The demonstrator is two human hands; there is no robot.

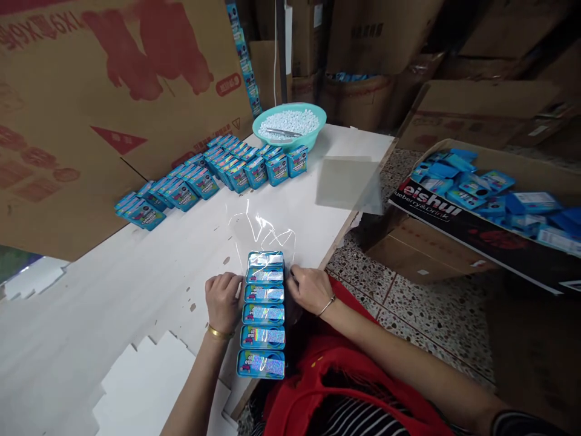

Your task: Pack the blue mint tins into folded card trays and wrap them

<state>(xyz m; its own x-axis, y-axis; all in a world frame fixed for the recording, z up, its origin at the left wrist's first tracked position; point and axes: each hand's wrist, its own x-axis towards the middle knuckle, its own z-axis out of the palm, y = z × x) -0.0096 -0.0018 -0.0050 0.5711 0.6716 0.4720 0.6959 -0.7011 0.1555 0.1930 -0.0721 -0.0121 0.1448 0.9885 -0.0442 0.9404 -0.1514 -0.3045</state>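
Blue packs (264,313), six: row at surface's (200,254) near edge, film (263,233) past far end. Left hand (223,301), right hand (311,289): fingers curled beside row; pinch, cannot tell. Step, seemingly: bagging; next move wants even hold.

Cluttered room, cardboard all around. White bench (158,272), brownish worn spots on top. Big brown carton (54,103) with red print stands along the bench's left side. More cartons (381,36) stacked at back, dark post (282,54) and white cord (275,54) before them. Speckled tile floor (363,266), right. Bench bright, back dim.
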